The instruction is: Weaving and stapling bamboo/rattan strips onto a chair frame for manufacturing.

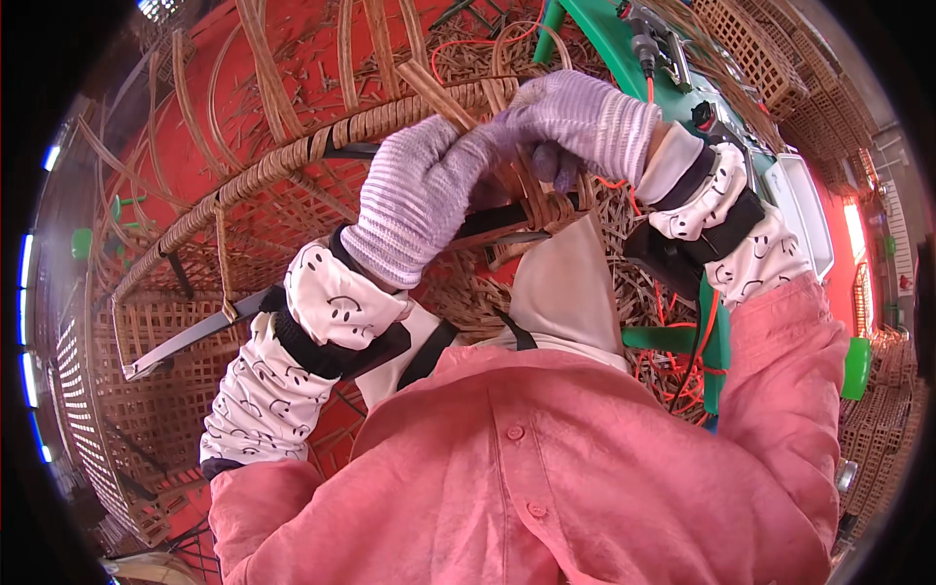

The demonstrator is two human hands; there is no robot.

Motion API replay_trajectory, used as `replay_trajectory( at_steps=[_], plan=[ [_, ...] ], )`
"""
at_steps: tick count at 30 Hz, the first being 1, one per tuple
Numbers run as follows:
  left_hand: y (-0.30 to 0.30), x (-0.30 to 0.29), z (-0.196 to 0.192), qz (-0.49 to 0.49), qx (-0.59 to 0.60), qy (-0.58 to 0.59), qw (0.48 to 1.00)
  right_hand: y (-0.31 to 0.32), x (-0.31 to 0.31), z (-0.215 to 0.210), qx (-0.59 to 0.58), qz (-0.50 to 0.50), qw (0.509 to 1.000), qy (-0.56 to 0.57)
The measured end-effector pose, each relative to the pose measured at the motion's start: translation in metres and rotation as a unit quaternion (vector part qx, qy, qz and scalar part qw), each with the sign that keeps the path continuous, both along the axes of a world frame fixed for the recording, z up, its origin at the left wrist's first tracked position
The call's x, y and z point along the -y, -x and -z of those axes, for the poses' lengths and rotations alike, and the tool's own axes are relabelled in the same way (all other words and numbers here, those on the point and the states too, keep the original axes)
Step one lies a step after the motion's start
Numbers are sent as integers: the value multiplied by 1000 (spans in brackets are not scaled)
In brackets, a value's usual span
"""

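Both my hands wear lilac knit gloves and patterned white sleeve covers. My left hand (pixel 414 200) is closed around the wrapped rim of a wicker frame (pixel 283 156), close to a flat rattan strip (pixel 441 96) that sticks up from the rim. My right hand (pixel 575 122) grips the same rim just to the right, its fingers curled over the woven wrapping where the strip bends. The two hands touch each other. The frame's open lattice panel (pixel 156 390) hangs down at my left, with a grey metal bar (pixel 195 336) showing along its edge.
Loose rattan strips (pixel 292 68) lie on the red floor behind the frame. A green workbench (pixel 673 88) with tools and orange cable stands at upper right. Stacked woven panels (pixel 770 49) fill the far right. My pink shirt fills the lower picture.
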State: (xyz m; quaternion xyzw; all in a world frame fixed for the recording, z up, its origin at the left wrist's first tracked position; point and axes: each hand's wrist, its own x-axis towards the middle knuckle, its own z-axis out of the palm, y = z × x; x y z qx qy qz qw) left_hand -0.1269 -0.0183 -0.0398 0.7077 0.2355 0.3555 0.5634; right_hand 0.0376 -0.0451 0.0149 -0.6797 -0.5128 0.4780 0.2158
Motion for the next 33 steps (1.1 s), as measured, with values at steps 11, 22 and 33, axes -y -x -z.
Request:
replay_trajectory(
  at_steps=[11, 22, 33],
  plan=[
    [-2, -3, -12, -63, 121, 121, 983, 5, 19, -3, 22, -23, 999, -10],
    [11, 5, -11, 70, 122, 51, 989, -4, 58, 41, 285, -75, 865, -406],
    [18, 37, 38, 116, -185, -431, 876, -19, 41, 44, 237, -209, 853, -415]
  ],
)
